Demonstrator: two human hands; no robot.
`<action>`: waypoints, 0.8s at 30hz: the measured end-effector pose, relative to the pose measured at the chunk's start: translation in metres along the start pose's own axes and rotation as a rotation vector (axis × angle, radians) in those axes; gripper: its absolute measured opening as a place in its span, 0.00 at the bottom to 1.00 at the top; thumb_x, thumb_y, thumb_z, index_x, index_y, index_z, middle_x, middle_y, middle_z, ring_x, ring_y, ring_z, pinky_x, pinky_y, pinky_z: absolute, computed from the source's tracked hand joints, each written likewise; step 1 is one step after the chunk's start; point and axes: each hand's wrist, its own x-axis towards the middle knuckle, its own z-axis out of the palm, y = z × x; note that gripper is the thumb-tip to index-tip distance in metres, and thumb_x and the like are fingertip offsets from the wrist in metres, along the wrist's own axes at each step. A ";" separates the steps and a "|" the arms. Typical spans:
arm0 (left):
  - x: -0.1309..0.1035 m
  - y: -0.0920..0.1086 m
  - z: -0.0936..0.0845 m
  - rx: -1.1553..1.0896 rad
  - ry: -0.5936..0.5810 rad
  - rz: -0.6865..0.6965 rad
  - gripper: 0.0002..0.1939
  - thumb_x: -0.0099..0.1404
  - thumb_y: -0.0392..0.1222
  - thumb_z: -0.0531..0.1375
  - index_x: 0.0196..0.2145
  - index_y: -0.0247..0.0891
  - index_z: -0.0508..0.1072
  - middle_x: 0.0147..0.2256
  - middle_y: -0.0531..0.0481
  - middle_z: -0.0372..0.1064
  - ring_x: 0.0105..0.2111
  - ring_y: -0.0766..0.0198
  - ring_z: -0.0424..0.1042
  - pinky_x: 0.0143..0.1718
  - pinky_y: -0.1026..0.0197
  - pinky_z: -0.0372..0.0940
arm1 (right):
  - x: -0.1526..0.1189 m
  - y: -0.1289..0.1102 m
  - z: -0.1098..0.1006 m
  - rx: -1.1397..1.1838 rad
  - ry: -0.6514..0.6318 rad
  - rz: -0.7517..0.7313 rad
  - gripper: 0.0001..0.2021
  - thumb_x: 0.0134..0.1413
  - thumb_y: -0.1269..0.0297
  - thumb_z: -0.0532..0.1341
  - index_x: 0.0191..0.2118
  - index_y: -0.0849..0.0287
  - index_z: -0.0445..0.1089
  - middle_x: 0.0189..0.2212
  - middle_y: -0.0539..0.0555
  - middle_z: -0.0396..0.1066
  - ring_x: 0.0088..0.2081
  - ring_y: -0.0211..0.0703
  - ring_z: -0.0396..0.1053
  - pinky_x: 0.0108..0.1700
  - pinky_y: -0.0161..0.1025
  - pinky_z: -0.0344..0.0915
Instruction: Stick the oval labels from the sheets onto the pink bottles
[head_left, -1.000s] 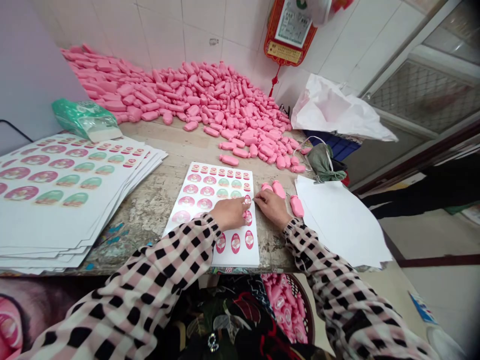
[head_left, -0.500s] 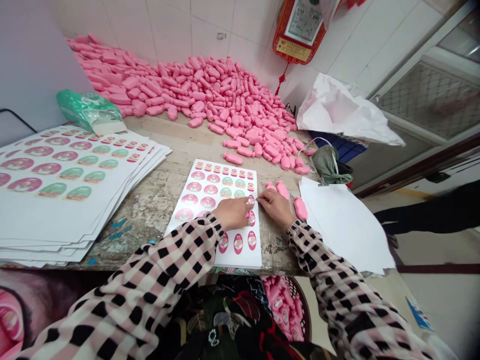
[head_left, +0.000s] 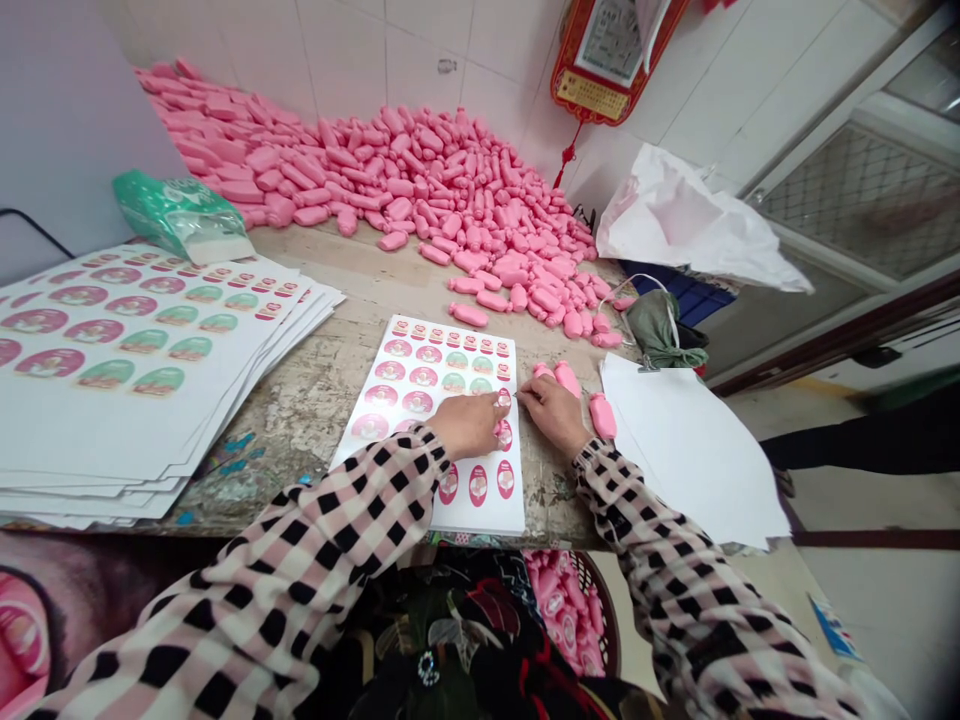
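Here we are at the worn surface (head_left: 300, 375), and the label sheet (head_left: 397, 413) lies flat in front of the person, right at the middle. The left hand (head_left: 471, 425) is down on it, forefinger stretched out to an oval label (head_left: 504, 398) at the right edge; the other fingers are partly hidden, and whether they grip anything I cannot tell. Over to the right hand (head_left: 551, 410): thumb and forefinger drawn together just beside that same edge, anything pinched there too small to make out! Two pink bottle shapes (head_left: 568, 378) lie just beyond its knuckles, a third pink piece (head_left: 602, 415) just to its right, next to white paper (head_left: 682, 440). Behind, what a heap of pink pieces (head_left: 465, 190) against the tiled wall! Off left, a stack of printed sheets (head_left: 112, 430) carries a green bag (head_left: 180, 215); below the surface's front edge, more pink pieces fill a basket (head_left: 611, 630).
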 end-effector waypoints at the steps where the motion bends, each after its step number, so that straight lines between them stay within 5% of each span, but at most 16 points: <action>1: 0.000 0.000 0.000 0.000 0.002 0.001 0.28 0.57 0.52 0.54 0.55 0.45 0.61 0.59 0.45 0.53 0.49 0.50 0.64 0.42 0.54 0.61 | 0.001 0.001 -0.002 0.004 -0.017 -0.014 0.09 0.57 0.60 0.53 0.36 0.55 0.70 0.36 0.51 0.68 0.37 0.39 0.65 0.36 0.35 0.57; 7: 0.001 -0.002 0.002 -0.002 -0.002 -0.001 0.28 0.57 0.53 0.54 0.55 0.46 0.61 0.59 0.46 0.53 0.49 0.50 0.63 0.43 0.53 0.61 | 0.002 0.002 -0.007 0.029 -0.093 -0.038 0.10 0.57 0.59 0.54 0.37 0.55 0.71 0.36 0.51 0.69 0.38 0.39 0.64 0.38 0.35 0.57; 14: 0.002 -0.002 0.002 -0.004 -0.010 -0.003 0.28 0.57 0.53 0.54 0.55 0.46 0.61 0.60 0.46 0.52 0.50 0.49 0.63 0.43 0.52 0.60 | -0.003 0.002 0.001 0.091 -0.022 -0.015 0.08 0.56 0.61 0.54 0.34 0.56 0.69 0.34 0.50 0.69 0.37 0.38 0.65 0.37 0.34 0.56; 24: 0.002 -0.001 0.002 0.004 0.007 0.007 0.27 0.57 0.53 0.53 0.54 0.46 0.61 0.59 0.46 0.53 0.48 0.49 0.65 0.40 0.53 0.62 | -0.009 -0.012 0.023 0.235 0.094 0.328 0.10 0.53 0.58 0.54 0.33 0.56 0.70 0.33 0.51 0.72 0.34 0.41 0.67 0.35 0.37 0.57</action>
